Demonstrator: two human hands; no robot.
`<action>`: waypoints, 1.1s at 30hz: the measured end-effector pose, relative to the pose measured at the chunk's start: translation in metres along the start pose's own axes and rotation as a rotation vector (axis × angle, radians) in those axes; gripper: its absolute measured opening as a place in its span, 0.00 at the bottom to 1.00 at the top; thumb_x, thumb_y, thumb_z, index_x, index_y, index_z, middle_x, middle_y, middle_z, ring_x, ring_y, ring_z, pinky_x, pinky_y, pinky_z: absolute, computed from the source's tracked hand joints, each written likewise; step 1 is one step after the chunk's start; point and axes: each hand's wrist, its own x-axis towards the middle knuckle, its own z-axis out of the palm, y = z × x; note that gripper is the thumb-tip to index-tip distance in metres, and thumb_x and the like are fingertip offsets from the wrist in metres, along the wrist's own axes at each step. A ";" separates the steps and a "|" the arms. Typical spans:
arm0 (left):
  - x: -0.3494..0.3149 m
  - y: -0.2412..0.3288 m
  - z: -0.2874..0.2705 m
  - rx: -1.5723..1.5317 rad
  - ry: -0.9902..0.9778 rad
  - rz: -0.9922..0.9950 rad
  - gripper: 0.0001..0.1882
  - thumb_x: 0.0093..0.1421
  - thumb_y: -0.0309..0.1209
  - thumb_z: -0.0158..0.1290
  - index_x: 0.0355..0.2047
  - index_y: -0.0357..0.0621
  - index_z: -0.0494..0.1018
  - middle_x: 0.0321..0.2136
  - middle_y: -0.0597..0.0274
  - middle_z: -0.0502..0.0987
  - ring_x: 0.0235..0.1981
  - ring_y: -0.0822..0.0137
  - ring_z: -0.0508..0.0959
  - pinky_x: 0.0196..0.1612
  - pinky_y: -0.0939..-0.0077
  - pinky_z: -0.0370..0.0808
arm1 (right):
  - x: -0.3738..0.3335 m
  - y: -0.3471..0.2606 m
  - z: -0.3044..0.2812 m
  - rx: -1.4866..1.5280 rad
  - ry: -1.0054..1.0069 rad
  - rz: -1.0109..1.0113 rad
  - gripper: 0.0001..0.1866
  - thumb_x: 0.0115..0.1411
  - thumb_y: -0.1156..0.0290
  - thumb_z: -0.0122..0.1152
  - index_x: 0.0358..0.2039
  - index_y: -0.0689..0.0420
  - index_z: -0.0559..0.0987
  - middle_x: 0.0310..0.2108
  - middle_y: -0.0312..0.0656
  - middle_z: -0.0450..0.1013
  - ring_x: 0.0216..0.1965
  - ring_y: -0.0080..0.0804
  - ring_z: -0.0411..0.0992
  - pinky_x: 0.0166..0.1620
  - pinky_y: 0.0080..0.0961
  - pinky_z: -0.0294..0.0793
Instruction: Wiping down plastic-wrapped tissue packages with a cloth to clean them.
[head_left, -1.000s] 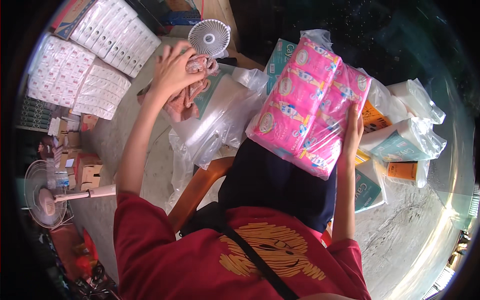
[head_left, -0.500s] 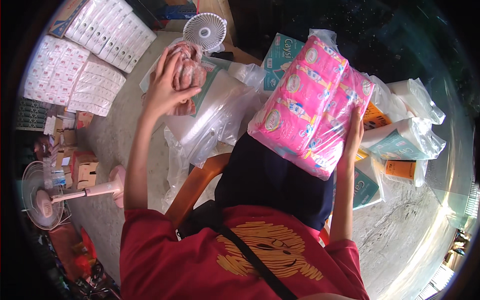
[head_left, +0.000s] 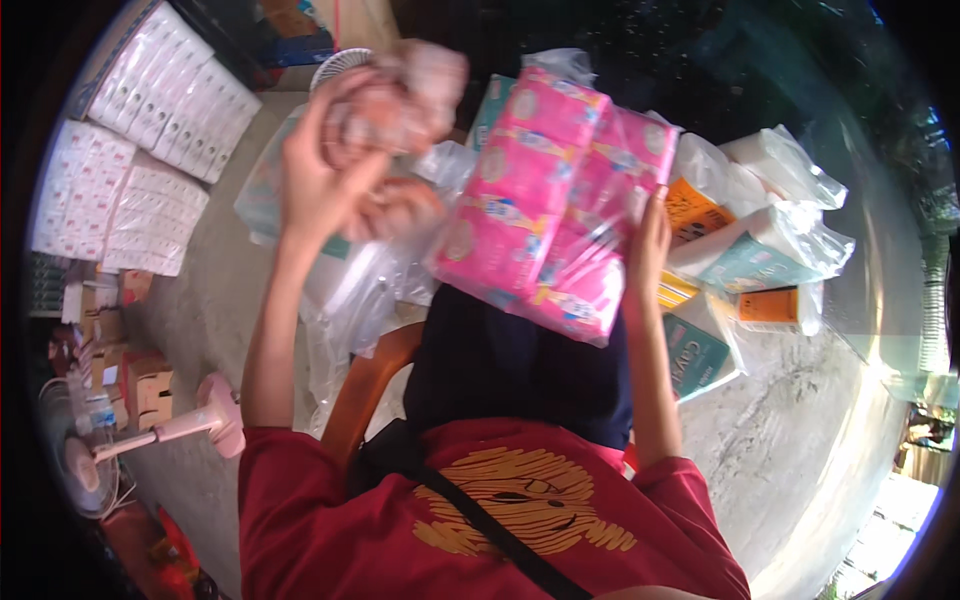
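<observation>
A crumpled pinkish-brown and white cloth (head_left: 385, 110), smeared by motion, is gripped in my left hand (head_left: 318, 180) with the fingers bent round it. It is in the air, left of a pink multipack (head_left: 530, 190) in clear plastic wrap. That pack rests tilted on my lap, its far end raised. My right hand (head_left: 648, 240) holds the pack by its right side, the fingers along the edge and partly hidden. Beyond the cloth and below it lies a large clear-plastic bag (head_left: 345, 290) with a teal-labelled package.
Several white and teal packs (head_left: 760, 255) in plastic lie heaped on the right, with orange packs (head_left: 700, 210) among them. White wrapped bundles (head_left: 165, 95) are stacked far left. A pink standing fan (head_left: 160, 435) lies over at left, and a small white fan (head_left: 340, 65) is partly hidden behind the cloth.
My left hand has swung the cloth up and toward the pack, and the cloth has spread out. The pack and my right hand appear shifted left as the whole view has turned.
</observation>
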 end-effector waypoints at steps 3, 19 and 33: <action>0.024 0.021 0.077 0.125 -0.088 0.286 0.33 0.45 0.22 0.61 0.54 0.51 0.71 0.49 0.59 0.75 0.48 0.53 0.78 0.52 0.66 0.76 | -0.003 -0.008 0.020 0.006 -0.097 -0.138 0.24 0.70 0.52 0.48 0.53 0.60 0.72 0.33 0.33 0.71 0.29 0.15 0.64 0.32 0.16 0.66; -0.052 0.068 0.106 0.307 -0.371 0.428 0.31 0.39 0.31 0.68 0.48 0.60 0.76 0.43 0.61 0.72 0.47 0.54 0.74 0.53 0.54 0.74 | 0.013 0.018 0.005 0.023 -0.264 -0.312 0.17 0.69 0.61 0.51 0.50 0.62 0.75 0.38 0.33 0.73 0.37 0.18 0.69 0.39 0.15 0.69; -0.046 0.085 0.144 0.288 -0.359 0.343 0.29 0.42 0.31 0.65 0.48 0.55 0.74 0.44 0.59 0.74 0.44 0.54 0.78 0.52 0.55 0.75 | 0.017 0.009 -0.002 -0.061 -0.206 -0.338 0.23 0.70 0.49 0.47 0.49 0.56 0.74 0.35 0.37 0.75 0.36 0.25 0.74 0.38 0.23 0.74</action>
